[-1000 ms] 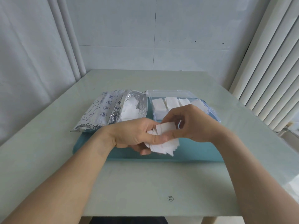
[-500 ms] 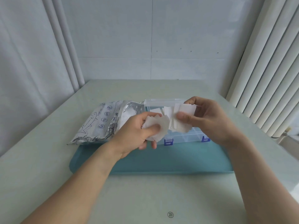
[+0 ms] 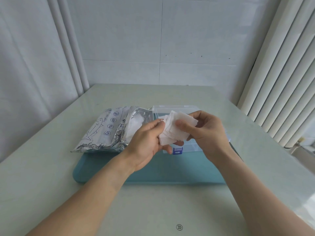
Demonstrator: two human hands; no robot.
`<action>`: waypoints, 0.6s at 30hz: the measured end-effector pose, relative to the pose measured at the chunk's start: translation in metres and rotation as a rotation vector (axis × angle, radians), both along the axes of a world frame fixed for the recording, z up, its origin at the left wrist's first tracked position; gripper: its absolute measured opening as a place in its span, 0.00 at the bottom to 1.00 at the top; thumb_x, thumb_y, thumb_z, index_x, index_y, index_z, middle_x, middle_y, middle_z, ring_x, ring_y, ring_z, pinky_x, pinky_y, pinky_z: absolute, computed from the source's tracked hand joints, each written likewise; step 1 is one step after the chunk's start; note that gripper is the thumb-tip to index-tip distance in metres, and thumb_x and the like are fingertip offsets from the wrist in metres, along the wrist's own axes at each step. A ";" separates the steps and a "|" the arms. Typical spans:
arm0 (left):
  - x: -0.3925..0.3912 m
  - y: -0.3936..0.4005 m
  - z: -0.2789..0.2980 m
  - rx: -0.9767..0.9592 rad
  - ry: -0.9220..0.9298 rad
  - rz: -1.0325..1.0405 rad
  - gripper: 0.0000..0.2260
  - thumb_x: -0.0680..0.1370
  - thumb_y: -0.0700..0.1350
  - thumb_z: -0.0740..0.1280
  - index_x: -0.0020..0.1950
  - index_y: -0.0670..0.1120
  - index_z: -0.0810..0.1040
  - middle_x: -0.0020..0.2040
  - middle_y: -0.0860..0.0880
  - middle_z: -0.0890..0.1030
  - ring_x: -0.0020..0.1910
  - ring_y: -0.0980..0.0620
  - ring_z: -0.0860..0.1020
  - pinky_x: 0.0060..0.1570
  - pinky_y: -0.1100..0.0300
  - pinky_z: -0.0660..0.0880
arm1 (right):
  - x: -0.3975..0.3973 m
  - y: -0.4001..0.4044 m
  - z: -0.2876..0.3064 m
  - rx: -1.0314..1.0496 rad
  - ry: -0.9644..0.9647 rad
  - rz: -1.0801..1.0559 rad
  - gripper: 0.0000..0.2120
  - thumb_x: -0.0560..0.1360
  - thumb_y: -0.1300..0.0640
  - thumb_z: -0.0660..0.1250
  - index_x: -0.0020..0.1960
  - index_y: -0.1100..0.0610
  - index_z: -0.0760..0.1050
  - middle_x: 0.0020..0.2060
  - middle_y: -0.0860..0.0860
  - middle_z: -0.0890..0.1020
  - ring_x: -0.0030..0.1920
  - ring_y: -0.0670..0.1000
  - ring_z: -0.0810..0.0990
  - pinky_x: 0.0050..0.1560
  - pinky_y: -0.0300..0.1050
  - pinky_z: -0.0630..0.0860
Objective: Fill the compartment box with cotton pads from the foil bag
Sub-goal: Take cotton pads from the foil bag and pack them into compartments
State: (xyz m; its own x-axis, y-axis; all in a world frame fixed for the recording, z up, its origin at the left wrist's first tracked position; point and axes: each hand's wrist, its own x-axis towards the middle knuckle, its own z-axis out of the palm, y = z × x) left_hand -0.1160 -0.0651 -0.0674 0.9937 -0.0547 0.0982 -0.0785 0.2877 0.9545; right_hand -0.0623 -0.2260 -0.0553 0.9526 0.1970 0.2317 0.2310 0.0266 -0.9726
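A fanned stack of white square cotton pads (image 3: 177,128) is held between both hands above the box. My left hand (image 3: 146,142) grips the stack's left side from below. My right hand (image 3: 204,132) pinches its right side, thumb on top. The clear compartment box (image 3: 192,147) with a blue latch (image 3: 177,150) lies behind and under the hands; its inside is mostly hidden. The open silver foil bag (image 3: 109,132) lies to the left, with white pads showing in its mouth (image 3: 136,123).
Bag and box sit on a teal mat (image 3: 153,172) on a pale green table (image 3: 153,210). A wall stands behind, a curtain (image 3: 30,74) at the left and vertical blinds (image 3: 281,82) at the right.
Half a second ago each hand held its own batch of pads apart. Now the hands have come together and both hold one fanned stack over the box.
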 end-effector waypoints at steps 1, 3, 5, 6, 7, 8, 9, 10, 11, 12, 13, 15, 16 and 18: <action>0.000 0.000 -0.001 0.007 0.001 0.003 0.14 0.86 0.41 0.54 0.61 0.34 0.74 0.49 0.35 0.82 0.42 0.39 0.82 0.30 0.57 0.70 | 0.001 0.000 0.001 -0.003 -0.039 -0.045 0.10 0.70 0.64 0.78 0.40 0.60 0.76 0.33 0.55 0.81 0.28 0.52 0.78 0.31 0.42 0.75; 0.000 0.000 -0.001 0.015 0.014 0.025 0.13 0.86 0.41 0.54 0.60 0.34 0.73 0.47 0.37 0.82 0.38 0.41 0.82 0.29 0.58 0.66 | 0.002 -0.002 0.003 0.051 -0.076 -0.088 0.11 0.70 0.65 0.77 0.38 0.58 0.75 0.31 0.51 0.80 0.30 0.50 0.77 0.32 0.41 0.74; 0.000 0.001 -0.002 0.047 0.014 0.053 0.12 0.86 0.40 0.54 0.58 0.36 0.74 0.47 0.38 0.82 0.36 0.43 0.82 0.28 0.59 0.64 | 0.004 -0.006 0.007 0.127 -0.058 -0.098 0.11 0.70 0.66 0.76 0.39 0.57 0.75 0.31 0.49 0.79 0.33 0.51 0.78 0.34 0.42 0.74; 0.001 0.002 -0.002 0.076 0.007 0.066 0.11 0.86 0.39 0.54 0.57 0.37 0.75 0.47 0.38 0.82 0.36 0.44 0.82 0.27 0.60 0.64 | 0.006 -0.008 0.008 0.174 -0.031 -0.087 0.11 0.71 0.67 0.76 0.39 0.57 0.75 0.32 0.50 0.79 0.34 0.53 0.78 0.35 0.45 0.74; 0.001 0.003 -0.003 0.110 0.000 0.078 0.11 0.86 0.39 0.55 0.56 0.38 0.76 0.46 0.39 0.82 0.35 0.45 0.82 0.27 0.61 0.64 | 0.008 -0.011 0.010 0.222 -0.005 -0.060 0.11 0.71 0.67 0.75 0.39 0.57 0.75 0.33 0.51 0.79 0.35 0.54 0.78 0.35 0.46 0.74; 0.002 0.004 -0.003 0.153 -0.009 0.090 0.10 0.85 0.38 0.56 0.55 0.39 0.77 0.45 0.40 0.83 0.34 0.46 0.81 0.27 0.61 0.63 | 0.010 -0.015 0.011 0.240 0.004 -0.023 0.11 0.70 0.67 0.76 0.39 0.56 0.75 0.34 0.52 0.79 0.35 0.55 0.78 0.34 0.47 0.74; 0.002 0.005 -0.003 0.207 -0.021 0.102 0.10 0.85 0.38 0.57 0.53 0.39 0.78 0.43 0.41 0.83 0.33 0.47 0.81 0.26 0.62 0.62 | 0.011 -0.020 0.014 0.214 -0.016 0.030 0.12 0.68 0.67 0.77 0.38 0.55 0.76 0.34 0.52 0.79 0.35 0.55 0.78 0.34 0.47 0.73; 0.003 0.006 -0.004 0.261 -0.032 0.113 0.10 0.85 0.38 0.58 0.51 0.40 0.78 0.41 0.42 0.83 0.31 0.47 0.80 0.26 0.62 0.62 | 0.013 -0.025 0.015 0.144 -0.060 0.103 0.11 0.66 0.66 0.78 0.38 0.55 0.77 0.34 0.51 0.80 0.35 0.54 0.78 0.33 0.46 0.74; 0.002 0.007 -0.004 0.308 -0.036 0.122 0.09 0.84 0.39 0.60 0.49 0.41 0.79 0.39 0.42 0.82 0.31 0.47 0.78 0.25 0.63 0.62 | 0.012 -0.029 0.017 0.052 -0.104 0.192 0.11 0.65 0.65 0.79 0.39 0.55 0.78 0.34 0.51 0.81 0.35 0.52 0.79 0.34 0.45 0.76; 0.003 0.008 -0.004 0.352 -0.037 0.132 0.09 0.84 0.40 0.61 0.48 0.41 0.79 0.36 0.41 0.81 0.30 0.48 0.76 0.25 0.64 0.62 | 0.011 -0.033 0.019 -0.042 -0.133 0.280 0.12 0.64 0.65 0.80 0.41 0.57 0.80 0.35 0.51 0.83 0.35 0.51 0.80 0.35 0.45 0.77; 0.003 0.009 -0.005 0.414 -0.041 0.143 0.10 0.84 0.42 0.62 0.47 0.40 0.80 0.33 0.41 0.80 0.29 0.48 0.74 0.26 0.64 0.62 | 0.009 -0.035 0.020 -0.125 -0.142 0.350 0.12 0.64 0.66 0.81 0.44 0.60 0.81 0.37 0.53 0.85 0.37 0.51 0.82 0.38 0.44 0.79; 0.004 0.011 -0.007 0.585 -0.052 0.146 0.13 0.84 0.46 0.63 0.48 0.38 0.79 0.29 0.42 0.79 0.27 0.50 0.71 0.27 0.63 0.63 | 0.008 -0.037 0.020 -0.246 -0.148 0.384 0.15 0.65 0.67 0.78 0.49 0.64 0.81 0.41 0.56 0.87 0.39 0.51 0.84 0.42 0.45 0.81; 0.004 0.011 -0.007 0.643 -0.048 0.124 0.14 0.84 0.47 0.62 0.49 0.37 0.79 0.28 0.43 0.79 0.25 0.50 0.69 0.26 0.63 0.63 | 0.009 -0.037 0.019 -0.293 -0.163 0.367 0.15 0.66 0.69 0.78 0.51 0.63 0.81 0.41 0.56 0.87 0.39 0.51 0.84 0.43 0.45 0.82; 0.002 0.008 -0.007 0.643 -0.009 0.045 0.16 0.85 0.47 0.59 0.51 0.36 0.79 0.28 0.42 0.79 0.22 0.53 0.68 0.24 0.65 0.62 | 0.011 -0.035 0.015 -0.389 -0.212 0.322 0.15 0.66 0.68 0.80 0.51 0.59 0.82 0.40 0.54 0.87 0.39 0.51 0.85 0.42 0.42 0.81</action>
State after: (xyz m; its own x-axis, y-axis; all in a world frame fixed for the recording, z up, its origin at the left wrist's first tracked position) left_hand -0.1144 -0.0570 -0.0744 0.9956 -0.0638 0.0684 -0.0864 -0.3450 0.9346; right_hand -0.0517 -0.2614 -0.0403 0.7707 0.5801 0.2637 0.4621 -0.2240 -0.8581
